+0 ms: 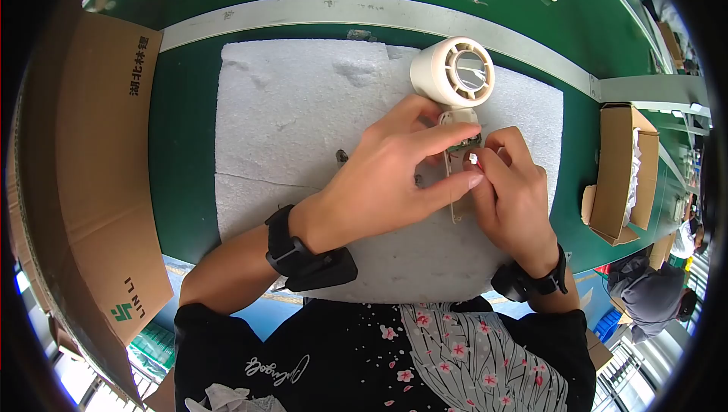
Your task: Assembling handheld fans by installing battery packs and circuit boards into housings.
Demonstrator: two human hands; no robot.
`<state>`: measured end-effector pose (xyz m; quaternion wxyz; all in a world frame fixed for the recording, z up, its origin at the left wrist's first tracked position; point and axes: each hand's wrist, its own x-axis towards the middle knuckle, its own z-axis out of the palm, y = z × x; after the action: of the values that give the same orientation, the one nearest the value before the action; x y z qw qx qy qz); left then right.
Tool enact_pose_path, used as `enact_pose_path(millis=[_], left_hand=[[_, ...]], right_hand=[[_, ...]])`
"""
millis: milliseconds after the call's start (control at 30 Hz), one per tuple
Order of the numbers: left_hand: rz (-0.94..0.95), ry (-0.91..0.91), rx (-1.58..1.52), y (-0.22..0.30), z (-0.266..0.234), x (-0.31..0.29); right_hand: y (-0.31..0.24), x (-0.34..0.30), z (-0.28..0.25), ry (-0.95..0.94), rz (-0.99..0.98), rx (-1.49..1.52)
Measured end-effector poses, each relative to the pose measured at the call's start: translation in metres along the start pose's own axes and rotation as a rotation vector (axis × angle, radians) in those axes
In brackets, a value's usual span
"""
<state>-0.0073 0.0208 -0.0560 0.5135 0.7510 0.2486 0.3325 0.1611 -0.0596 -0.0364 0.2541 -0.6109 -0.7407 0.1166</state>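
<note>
A cream handheld fan lies on the foam, its round slotted head (431, 72) at the far end. Its handle (458, 117) is opened up, with a bit of circuit board (475, 139) showing. My left hand (379, 173) is closed around the handle from the left, index finger across the board, and its thumb reaches the right fingertips. My right hand (518, 196) pinches a small white plug connector (473, 158) with red wire beside the handle. The fingers hide much of the handle.
A white foam sheet (280, 101) covers part of the green bench (182, 131). At the left stands a large cardboard box (98, 207); at the right, a small open carton (613, 169). A pale metal strip (303, 11) crosses behind. Far right, another person (644, 294) is bent over.
</note>
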Motion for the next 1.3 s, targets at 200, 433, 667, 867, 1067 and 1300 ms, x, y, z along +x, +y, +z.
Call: enact_pose_path(millis=[200, 433, 667, 867, 1067, 1300], left_hand=[[0.097, 0.023, 0.116, -0.008, 0.001, 0.001], [0.022, -0.028, 0.109, -0.011, -0.003, 0.001], [0.034, -0.029, 0.085, -0.009, -0.003, 0.001], [0.02, -0.043, 0.064, -0.009, -0.003, 0.0], [0.021, -0.036, 0.047, -0.01, -0.003, 0.0], [0.046, -0.031, 0.087, -0.012, -0.003, 0.001]], right_hand=[[-0.004, 0.0, 0.001, -0.017, 0.067, -0.027], [0.001, 0.001, 0.002, 0.108, 0.089, 0.13], [0.002, -0.002, 0.004, 0.12, 0.04, 0.087], [-0.002, -0.002, 0.004, 0.079, 0.073, 0.077], [-0.002, -0.002, 0.006, 0.092, 0.042, 0.062], [-0.004, -0.002, 0.005, 0.115, 0.039, 0.016]])
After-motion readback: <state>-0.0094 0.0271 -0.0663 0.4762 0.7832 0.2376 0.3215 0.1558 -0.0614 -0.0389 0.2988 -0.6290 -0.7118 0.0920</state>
